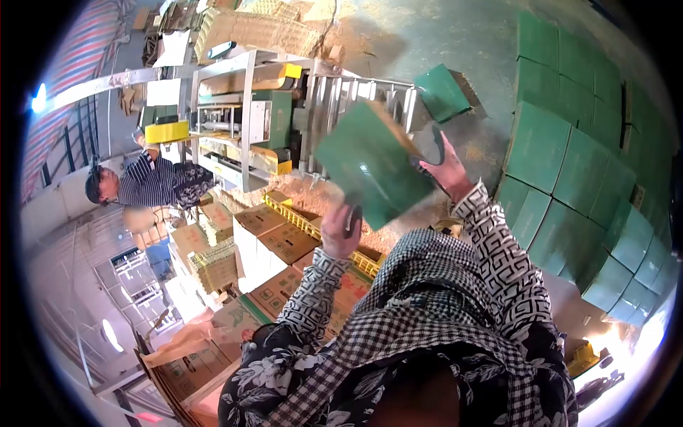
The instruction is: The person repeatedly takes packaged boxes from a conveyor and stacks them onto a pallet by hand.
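A green carton [373, 167], somewhat blurred, is held up in front of me between my two hands. My left hand [340, 231] grips its near left edge, with a dark covering on the thumb. On the carton's right edge is my right hand [449, 169], thumb raised and also partly covered in something dark; the fingers beneath are mostly hidden. Beyond the carton, a metal roller conveyor [345, 96] runs from a strapping-type machine frame [249, 117]. Another green carton [445, 94] rests past the conveyor's end.
Stacked green cartons [541, 149] line the right side. Brown cartons [288, 242] and a yellow plastic crate edge [292, 213] are at my near left. A person in a striped top [153, 181] stands left of the machine. Bundled cardboard [256, 35] lies at the back.
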Motion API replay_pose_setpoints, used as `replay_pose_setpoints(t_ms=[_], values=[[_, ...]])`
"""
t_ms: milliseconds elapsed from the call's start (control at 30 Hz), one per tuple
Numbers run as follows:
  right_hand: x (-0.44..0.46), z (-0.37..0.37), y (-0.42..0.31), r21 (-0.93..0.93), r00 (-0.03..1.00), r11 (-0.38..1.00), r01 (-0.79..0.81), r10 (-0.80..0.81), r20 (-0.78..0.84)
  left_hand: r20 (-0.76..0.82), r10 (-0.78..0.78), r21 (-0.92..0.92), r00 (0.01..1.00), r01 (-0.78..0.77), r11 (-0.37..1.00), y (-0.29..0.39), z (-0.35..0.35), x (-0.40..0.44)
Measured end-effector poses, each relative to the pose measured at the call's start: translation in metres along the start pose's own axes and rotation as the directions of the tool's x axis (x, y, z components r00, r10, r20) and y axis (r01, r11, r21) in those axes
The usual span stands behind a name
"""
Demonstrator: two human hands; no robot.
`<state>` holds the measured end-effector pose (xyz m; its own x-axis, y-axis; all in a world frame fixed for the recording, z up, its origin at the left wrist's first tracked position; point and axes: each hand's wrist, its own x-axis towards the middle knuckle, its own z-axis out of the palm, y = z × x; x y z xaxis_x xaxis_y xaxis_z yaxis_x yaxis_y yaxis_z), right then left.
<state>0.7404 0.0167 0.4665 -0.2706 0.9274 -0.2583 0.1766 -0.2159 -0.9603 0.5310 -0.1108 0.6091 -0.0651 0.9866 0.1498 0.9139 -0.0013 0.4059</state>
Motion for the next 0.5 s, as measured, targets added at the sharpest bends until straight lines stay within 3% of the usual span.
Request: replay_pose_setpoints(t_ms=[67, 100, 133, 200, 233, 300, 333, 367, 433, 467, 500], values=[[-0.001, -0.006, -0.031, -0.139, 0.962, 0.990, 0.008, 0.030, 0.273, -0.152, -0.290, -0.071, 0.945, 0.282, 0.957, -0.032, -0.008, -0.003], [0.006, -0.003, 0.003, -0.088, 0.964, 0.995, 0.037, -0.013, 0.265, -0.170, -0.554, -0.469, 0.815, 0.427, 0.773, -0.065, -0.008, 0.001], [0.008, 0.003, 0.027, 0.021, 0.954, 1.000, 0.015, -0.021, 0.301, -0.059, -0.764, -0.784, 0.642, 0.444, 0.434, -0.107, -0.007, 0.009], [0.002, -0.001, 0.058, 0.231, 0.936, 0.972, -0.051, -0.034, 0.351, 0.268, -0.897, -0.820, 0.351, 0.572, -0.021, -0.168, -0.012, 0.032], [-0.008, -0.006, 0.046, 0.335, 0.948, 0.936, -0.111, -0.002, 0.318, 0.378, -0.883, -0.775, 0.280, 0.617, -0.136, -0.194, -0.002, 0.050], [-0.026, -0.022, 0.021, 0.522, 0.958, 0.849, -0.079, -0.080, 0.274, 0.444, -0.850, -0.720, 0.282, 0.678, -0.151, -0.238, 0.025, 0.088], [-0.046, -0.032, 0.009, 0.618, 0.985, 0.781, -0.085, -0.026, 0.168, 0.468, -0.832, -0.699, 0.297, 0.701, -0.143, -0.253, 0.039, 0.106], [-0.059, -0.032, 0.036, 0.716, 0.982, 0.674, -0.182, 0.088, 0.167, 0.496, -0.810, -0.682, 0.313, 0.718, -0.140, -0.268, 0.053, 0.123], [-0.096, -0.064, 0.027, 0.648, 0.972, 0.731, -0.213, 0.228, 0.062, 0.534, -0.782, -0.662, 0.321, 0.734, -0.150, -0.273, 0.079, 0.151], [-0.116, -0.076, 0.031, 0.723, 0.963, 0.663, -0.195, 0.269, 0.013, 0.537, -0.783, -0.656, 0.314, 0.740, -0.153, -0.268, 0.088, 0.163], [-0.139, -0.092, 0.036, 0.693, 0.942, 0.686, -0.223, 0.335, -0.028, 0.525, -0.793, -0.661, 0.310, 0.735, -0.151, -0.264, 0.093, 0.169]])
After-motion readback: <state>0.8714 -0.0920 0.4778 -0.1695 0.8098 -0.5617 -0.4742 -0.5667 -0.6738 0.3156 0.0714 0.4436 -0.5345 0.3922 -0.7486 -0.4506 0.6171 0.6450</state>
